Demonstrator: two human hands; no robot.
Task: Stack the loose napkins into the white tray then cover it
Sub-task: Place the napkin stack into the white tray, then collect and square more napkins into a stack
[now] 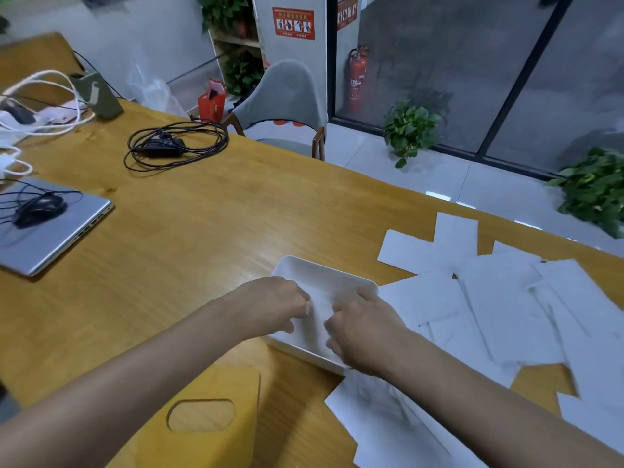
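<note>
The white tray (305, 264) lies on the wooden table in front of me. Both hands are inside it. A white napkin (320, 307) lies in the tray between them. My left hand (278, 304) grips the napkin's left edge with curled fingers. On the right edge, my right hand (363, 327) holds it with curled fingers, the index finger stretched toward the tray's far rim. Several loose napkins (506, 298) lie scattered to the right of the tray, and more (381, 410) lie under my right forearm. A wooden lid (216, 434) with an oval slot lies near the table's front edge.
At the left lie a closed laptop (67, 231) with a black mouse (39, 209) on it, a coiled black cable with adapter (172, 145) and white cables (40, 106). A grey chair (287, 106) stands beyond the table's far edge, with potted plants (410, 126) on the floor.
</note>
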